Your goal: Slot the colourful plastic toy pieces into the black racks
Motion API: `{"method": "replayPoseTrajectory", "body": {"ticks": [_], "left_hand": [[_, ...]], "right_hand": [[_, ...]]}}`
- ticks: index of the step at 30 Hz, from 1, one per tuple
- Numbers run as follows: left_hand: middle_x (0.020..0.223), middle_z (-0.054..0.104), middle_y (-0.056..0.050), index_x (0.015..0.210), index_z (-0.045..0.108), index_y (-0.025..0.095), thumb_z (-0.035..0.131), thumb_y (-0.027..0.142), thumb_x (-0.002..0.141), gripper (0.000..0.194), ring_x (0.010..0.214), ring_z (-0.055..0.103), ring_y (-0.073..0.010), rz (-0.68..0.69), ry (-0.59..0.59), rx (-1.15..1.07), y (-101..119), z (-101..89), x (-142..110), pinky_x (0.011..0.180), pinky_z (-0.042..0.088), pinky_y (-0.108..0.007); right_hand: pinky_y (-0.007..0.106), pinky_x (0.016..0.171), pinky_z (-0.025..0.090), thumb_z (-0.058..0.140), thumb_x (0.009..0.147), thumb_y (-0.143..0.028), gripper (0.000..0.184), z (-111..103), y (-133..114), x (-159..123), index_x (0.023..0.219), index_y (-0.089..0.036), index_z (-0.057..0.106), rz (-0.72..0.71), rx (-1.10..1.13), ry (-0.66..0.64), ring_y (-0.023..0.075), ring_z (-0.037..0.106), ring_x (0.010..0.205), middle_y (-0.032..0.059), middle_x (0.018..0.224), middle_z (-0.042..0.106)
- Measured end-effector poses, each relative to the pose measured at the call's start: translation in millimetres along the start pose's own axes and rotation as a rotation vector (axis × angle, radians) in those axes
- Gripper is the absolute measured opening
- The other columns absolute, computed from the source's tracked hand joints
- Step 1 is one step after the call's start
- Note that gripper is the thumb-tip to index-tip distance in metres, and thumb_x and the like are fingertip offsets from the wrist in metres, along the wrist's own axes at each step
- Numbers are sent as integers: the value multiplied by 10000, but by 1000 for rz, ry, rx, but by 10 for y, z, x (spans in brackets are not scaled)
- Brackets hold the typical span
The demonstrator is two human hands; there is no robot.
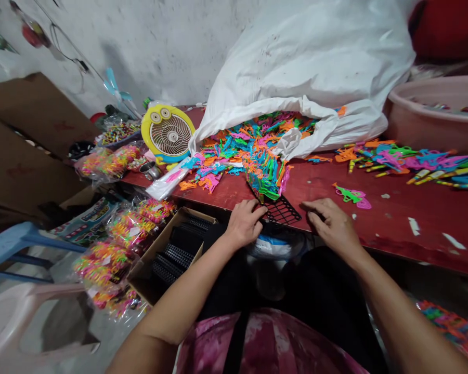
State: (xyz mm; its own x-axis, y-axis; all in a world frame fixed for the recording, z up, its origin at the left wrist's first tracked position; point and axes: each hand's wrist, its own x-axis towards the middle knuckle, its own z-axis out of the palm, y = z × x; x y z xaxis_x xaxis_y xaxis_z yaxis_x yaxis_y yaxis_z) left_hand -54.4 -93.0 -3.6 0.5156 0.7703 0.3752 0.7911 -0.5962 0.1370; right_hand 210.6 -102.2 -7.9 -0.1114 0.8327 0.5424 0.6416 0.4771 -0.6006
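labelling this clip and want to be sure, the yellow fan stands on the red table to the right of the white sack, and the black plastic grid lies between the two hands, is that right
Not quite: the head view shows the yellow fan on the red table to the left of the white sack. The black plastic grid does lie between the left hand and right hand.

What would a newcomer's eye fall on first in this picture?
Probably the heap of bright plastic pieces spilling from the big white sack onto the red table. The yellow fan with cartoon eyes, left of the sack, likely comes next. Nearer, a black grid tray lies between the left hand and right hand.
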Motion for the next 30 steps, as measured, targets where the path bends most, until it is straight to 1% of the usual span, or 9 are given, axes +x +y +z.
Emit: {"method": "replayPoseTrajectory", "body": {"ticks": [4, 7, 10, 12, 17, 21, 25, 28, 30], "left_hand": [[1224, 589, -107, 1302, 584, 218, 531, 195, 817, 488, 1072, 513, -272, -24, 4, -11, 14, 1, 26, 893, 453, -431], [1272, 570, -115, 1361, 538, 200, 512, 174, 824, 538, 1153, 497, -274, -18, 34, -17, 5, 68, -15, 956, 445, -436], [1315, 550, -116, 1371, 538, 205, 503, 154, 833, 542, 1240, 468, -276, 15, 73, -14, -31, 144, -75, 1021, 425, -435], [1326, 542, -120, 1376, 538, 214, 509, 161, 841, 539, 1258, 466, -283, 30, 68, 5, -48, 166, -100, 1030, 424, -443], [1376, 510, -158, 1435, 462, 205, 513, 200, 872, 566, 1289, 460, -319, 86, -41, 108, -36, 78, -85, 1022, 426, -470], [1412, 495, -165, 1451, 419, 200, 491, 209, 897, 559, 1306, 460, -319, 172, -139, 153, -51, -37, -27, 1053, 395, -486], [1395, 504, -168, 1402, 469, 180, 527, 199, 855, 551, 1276, 473, -316, 208, -151, 72, -110, -57, 26, 1047, 403, -484], [1355, 524, -155, 1374, 493, 195, 511, 150, 813, 564, 1253, 488, -294, 173, -102, -34, -132, -8, 23, 1027, 427, -474], [1363, 515, -153, 1379, 488, 201, 496, 142, 816, 566, 1272, 478, -288, 172, -78, -71, -132, 32, -6, 1034, 428, -475]], "right_hand": [[369, 750, 488, 516, 903, -227, 265, 4, 8, -4, 1080, -202, 712, 7, 7, -1, 222, 618, 874, 81, 941, 644], [378, 765, 490, 515, 902, -226, 265, 7, 9, -3, 1075, -214, 715, 4, 17, 0, 224, 618, 873, 77, 936, 645], [386, 774, 490, 506, 901, -225, 268, 7, 5, -1, 1065, -227, 718, -2, 26, 0, 227, 614, 873, 77, 933, 644], [389, 778, 489, 505, 900, -223, 270, 5, -1, 0, 1065, -228, 717, -3, 26, 2, 227, 610, 873, 77, 932, 642], [392, 784, 484, 502, 903, -225, 266, 4, -21, 6, 1057, -220, 719, -5, 21, 4, 226, 602, 866, 77, 915, 635], [397, 782, 488, 501, 902, -229, 270, 11, -24, 7, 1061, -207, 718, -5, 11, 2, 232, 600, 867, 84, 908, 636], [405, 779, 488, 495, 902, -231, 274, 13, -25, 6, 1058, -214, 720, -9, 3, 3, 237, 599, 870, 88, 911, 640], [404, 770, 491, 496, 898, -236, 277, 9, -36, 8, 1057, -225, 723, 4, 4, 3, 234, 600, 857, 85, 907, 641], [400, 762, 494, 494, 899, -240, 280, 7, -44, 8, 1056, -226, 725, 9, 8, 3, 232, 601, 849, 84, 903, 641]]}}
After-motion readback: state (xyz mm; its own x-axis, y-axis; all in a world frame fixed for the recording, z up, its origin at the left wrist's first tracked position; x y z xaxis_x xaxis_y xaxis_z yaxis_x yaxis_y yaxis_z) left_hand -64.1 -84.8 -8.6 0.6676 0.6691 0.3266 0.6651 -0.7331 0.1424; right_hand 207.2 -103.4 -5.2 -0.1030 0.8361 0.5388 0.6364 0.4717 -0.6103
